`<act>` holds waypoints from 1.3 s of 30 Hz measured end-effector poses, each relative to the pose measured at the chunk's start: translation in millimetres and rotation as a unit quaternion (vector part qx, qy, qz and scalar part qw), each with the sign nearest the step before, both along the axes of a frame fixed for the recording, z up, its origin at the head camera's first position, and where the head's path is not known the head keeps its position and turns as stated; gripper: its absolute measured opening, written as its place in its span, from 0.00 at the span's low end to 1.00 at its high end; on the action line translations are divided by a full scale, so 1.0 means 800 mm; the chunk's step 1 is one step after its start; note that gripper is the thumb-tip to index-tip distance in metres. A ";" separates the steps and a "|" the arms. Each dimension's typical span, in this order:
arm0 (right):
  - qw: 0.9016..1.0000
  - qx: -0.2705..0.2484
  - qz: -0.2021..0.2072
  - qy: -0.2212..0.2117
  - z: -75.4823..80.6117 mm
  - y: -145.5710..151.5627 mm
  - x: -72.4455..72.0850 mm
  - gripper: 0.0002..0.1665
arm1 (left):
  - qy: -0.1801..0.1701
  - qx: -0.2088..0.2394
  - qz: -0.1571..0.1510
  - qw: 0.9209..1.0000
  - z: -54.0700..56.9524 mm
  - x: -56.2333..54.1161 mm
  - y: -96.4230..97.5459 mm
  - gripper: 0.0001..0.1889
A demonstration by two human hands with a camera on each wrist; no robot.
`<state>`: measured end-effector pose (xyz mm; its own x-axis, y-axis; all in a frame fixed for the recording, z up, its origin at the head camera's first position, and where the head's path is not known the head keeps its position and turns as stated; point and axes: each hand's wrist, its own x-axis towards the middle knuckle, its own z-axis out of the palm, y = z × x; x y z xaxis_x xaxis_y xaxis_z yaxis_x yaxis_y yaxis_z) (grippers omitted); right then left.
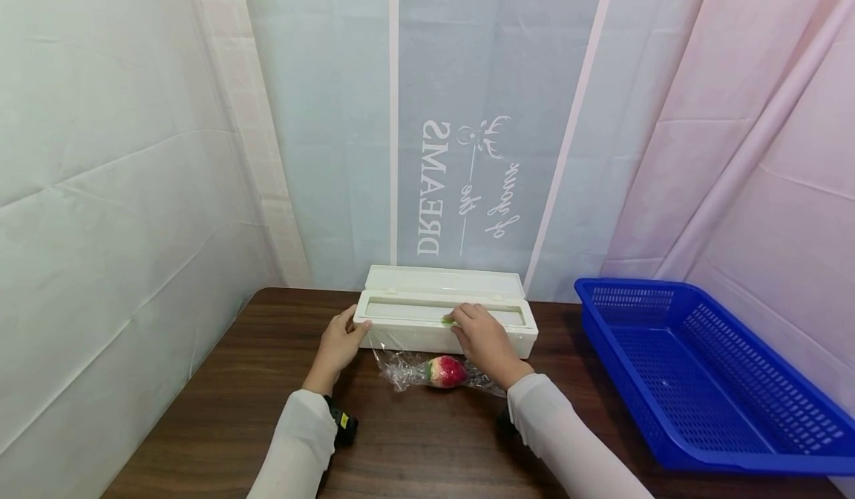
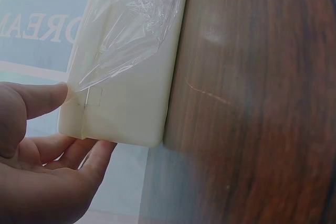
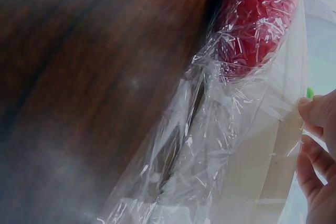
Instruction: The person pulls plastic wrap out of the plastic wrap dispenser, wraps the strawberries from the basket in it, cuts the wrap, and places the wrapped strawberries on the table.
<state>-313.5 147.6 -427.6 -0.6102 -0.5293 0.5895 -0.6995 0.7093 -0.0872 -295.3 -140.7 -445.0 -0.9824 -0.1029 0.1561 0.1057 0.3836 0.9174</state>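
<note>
A long white cling film dispenser (image 1: 427, 341) sits at the back of the table with its lid (image 1: 444, 282) raised. My left hand (image 1: 338, 344) grips its left end, thumb on the top edge and fingers curled around the end in the left wrist view. Near the middle of the top edge, my right hand (image 1: 486, 341) pinches a small green slide cutter (image 1: 447, 321). Clear cling film (image 1: 398, 374) runs from the dispenser down its front. Wrapped in that film, a red fruit (image 1: 449, 372) with a pale, greenish end lies just in front of the box.
To the right stands a large blue plastic basket (image 1: 668, 456) with perforated walls. The dark wooden table (image 1: 414, 447) meets a printed curtain (image 1: 461, 76) right behind the dispenser. Pale fabric hangs along the left and right sides.
</note>
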 end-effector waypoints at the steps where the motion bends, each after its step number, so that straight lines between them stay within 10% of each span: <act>1: 1.000 0.001 0.000 0.000 0.000 0.000 0.000 0.11 | 0.000 0.000 0.000 1.000 0.000 0.000 0.000 0.33; 39: 0.998 0.022 0.031 0.043 -0.002 -0.001 -0.006 0.19 | 0.009 -0.001 -0.008 1.000 0.002 0.006 0.001 0.33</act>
<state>-318.1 147.2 -429.0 -0.5231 -0.5917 0.6134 -0.7463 0.6656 0.0056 -290.7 -140.1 -443.2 -0.9810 -0.0871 0.1732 0.1274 0.3832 0.9148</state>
